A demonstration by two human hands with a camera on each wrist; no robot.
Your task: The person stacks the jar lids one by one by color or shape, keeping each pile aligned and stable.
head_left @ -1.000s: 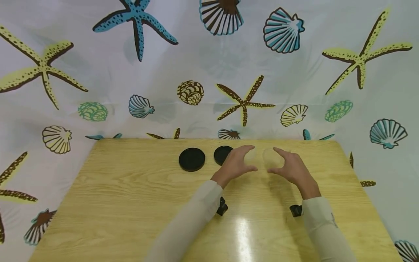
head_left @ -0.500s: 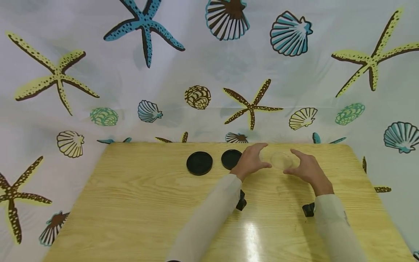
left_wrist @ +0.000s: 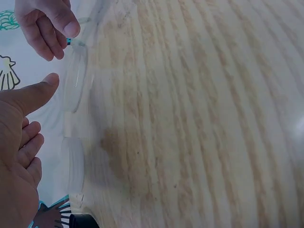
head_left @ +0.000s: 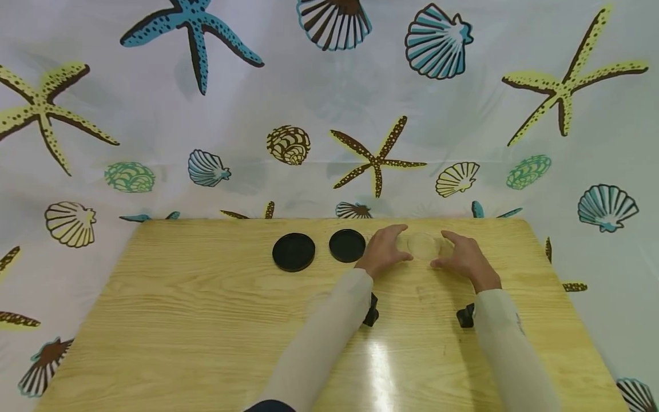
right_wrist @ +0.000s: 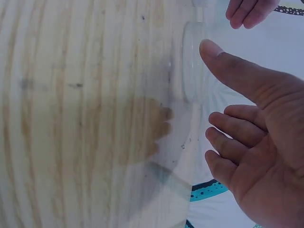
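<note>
A clear round dish-like disc point(head_left: 423, 246) lies flat on the wooden table, between my two hands. My left hand point(head_left: 382, 250) is at its left, thumb and fingers spread in a loose curve and holding nothing. On its other side, my right hand point(head_left: 463, 256) has a similar curve, with its fingers near the rim and apart from it. The left wrist view shows that clear disc point(left_wrist: 76, 78) and a second clear disc point(left_wrist: 73, 166) beside my left palm. In the right wrist view, my thumb is close to the clear disc point(right_wrist: 193, 61); contact is hard to judge.
A larger black round disc point(head_left: 294, 252) and a smaller black disc point(head_left: 347, 245) lie left of my left hand. Behind the table point(head_left: 195, 309) hangs a white cloth point(head_left: 237, 114) printed with shells and starfish. Small wrist cameras sit below both hands.
Both hands have shifted somewhat right over the table, uncovering the smaller black disc and the clear disc between them. The discs appear to stay in place; the head view has swung slightly.
</note>
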